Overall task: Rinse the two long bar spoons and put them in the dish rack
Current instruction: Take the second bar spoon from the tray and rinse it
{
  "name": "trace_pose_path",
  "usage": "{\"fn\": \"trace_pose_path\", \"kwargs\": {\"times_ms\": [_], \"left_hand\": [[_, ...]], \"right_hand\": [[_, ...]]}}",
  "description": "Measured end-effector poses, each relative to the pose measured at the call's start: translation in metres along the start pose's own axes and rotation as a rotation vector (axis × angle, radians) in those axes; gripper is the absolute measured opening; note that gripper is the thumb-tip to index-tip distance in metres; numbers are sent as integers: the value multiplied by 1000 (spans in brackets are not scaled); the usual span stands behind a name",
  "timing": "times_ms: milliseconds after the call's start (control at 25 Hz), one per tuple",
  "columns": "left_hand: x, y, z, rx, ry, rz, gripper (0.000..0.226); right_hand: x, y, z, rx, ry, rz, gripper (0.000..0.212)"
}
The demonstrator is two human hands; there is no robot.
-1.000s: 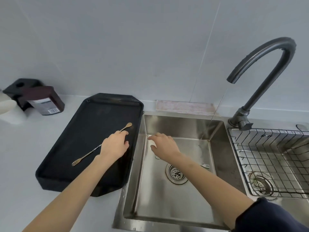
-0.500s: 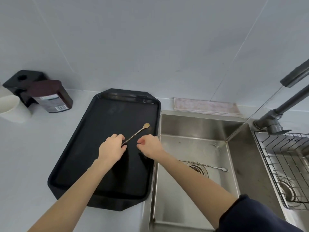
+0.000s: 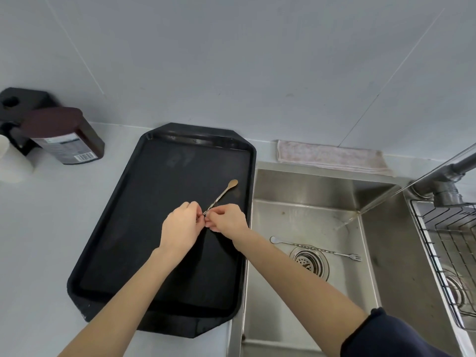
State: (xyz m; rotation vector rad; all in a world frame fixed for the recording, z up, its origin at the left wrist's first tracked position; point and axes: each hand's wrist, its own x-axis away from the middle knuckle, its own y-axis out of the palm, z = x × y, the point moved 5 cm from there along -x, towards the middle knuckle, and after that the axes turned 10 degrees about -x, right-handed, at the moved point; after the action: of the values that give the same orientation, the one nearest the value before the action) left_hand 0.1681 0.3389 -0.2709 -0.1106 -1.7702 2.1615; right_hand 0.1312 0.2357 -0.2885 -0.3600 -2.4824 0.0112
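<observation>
Left hand (image 3: pixel 180 228): fingers pinched on the gold bar spoon (image 3: pixel 222 195), centre of frame, over the black tray (image 3: pixel 123 240).
Right hand (image 3: pixel 226 220): pinches the same handle.
Silver bar spoon (image 3: pixel 315 248): lies in the sink (image 3: pixel 304 186), across the drain.

Barcode label on jar (image 3: pixel 67 140), unreadable

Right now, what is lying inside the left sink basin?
One silver bar spoon lies on the sink basin floor, across the drain strainer. The right forearm covers the near left floor, so anything there is hidden.
</observation>
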Motion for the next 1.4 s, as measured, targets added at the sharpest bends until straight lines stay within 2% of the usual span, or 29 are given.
{"fn": "trace_pose_path", "kwargs": {"times_ms": [160,320,440,560,640,800,960,1120,1200,1400], "left_hand": [[4,-6,8,171,-20,5,15],[10,-19,30,379,-36,0,15],[19,-23,57,526,-26,-60,14],[32,-19,90,663,-39,-123,15],[40,-13,113,686,-37,-144,15],[60,-1,164,812,-34,-228,15],[73,15,215,912,-30,-293,10],[82,32,259,927,-26,-337,8],[85,37,277,946,-35,-348,3],[81,48,308,1012,-66,-355,13]], "right_hand": [[7,-7,-1,-170,20,15,19],[19,-32,-12,-267,-56,39,19],[31,-61,-15,-310,-115,77,19],[47,-95,-12,-343,-143,95,7],[56,-117,-8,-344,-153,105,16],[74,-165,5,-339,-147,143,0],[95,-217,15,-350,-158,179,8],[102,-269,21,-331,-174,220,2],[102,-290,23,-318,-183,235,7],[95,-321,22,-297,-210,221,20]]}}
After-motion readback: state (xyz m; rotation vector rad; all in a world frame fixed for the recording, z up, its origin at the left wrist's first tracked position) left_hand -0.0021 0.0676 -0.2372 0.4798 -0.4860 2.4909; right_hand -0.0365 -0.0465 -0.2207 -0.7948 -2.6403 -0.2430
